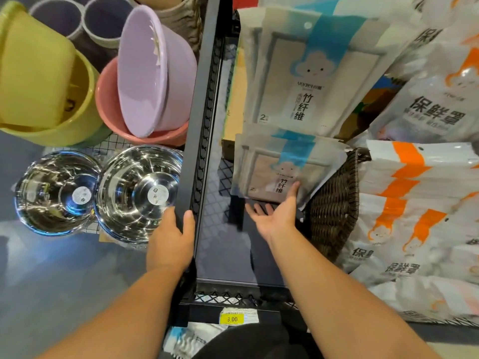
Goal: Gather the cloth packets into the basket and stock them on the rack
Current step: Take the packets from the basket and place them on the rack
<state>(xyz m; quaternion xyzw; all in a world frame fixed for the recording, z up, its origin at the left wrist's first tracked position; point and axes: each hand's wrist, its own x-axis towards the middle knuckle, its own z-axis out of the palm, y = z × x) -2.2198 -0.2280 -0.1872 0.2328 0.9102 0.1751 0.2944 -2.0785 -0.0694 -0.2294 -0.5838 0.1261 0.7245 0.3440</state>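
Looking down on a black metal rack bar (197, 125) running upright through the middle of the view. Gripping that bar low down with the left hand (172, 239): grip closed round it, thumb on the near face, fingers hidden behind.

Reaching just right of the bar with the right hand (274, 218): palm up, grip wide, fingers straight and spread, thumb tip touching the bottom edge of a flat white-and-blue cloth packet (285, 167) printed with a cloud face. Standing upright there, right of the bar, above the black wire mesh shelf (223, 203), with its right side overlapping the rim of a dark brown wicker basket (334, 203). Impossible to tell whether inside the basket or only leaning on it.

Higher up, also right of the bar, a larger white-and-blue packet (311, 73) of the same design, upright behind the first. Far right of the bar, beyond the basket, stacks of white-and-orange plastic packets (414, 190).

Left of the bar, near the left hand, a shiny steel bowl (140, 193) with a second steel bowl (57, 193) beside it. Higher up on that left side, a lilac plastic basin (153, 71) tilted inside a pink plastic basin (111, 107), then a yellow plastic bucket (39, 81).

At the foot of the bar, a yellow price label (232, 319) reading 3.00.
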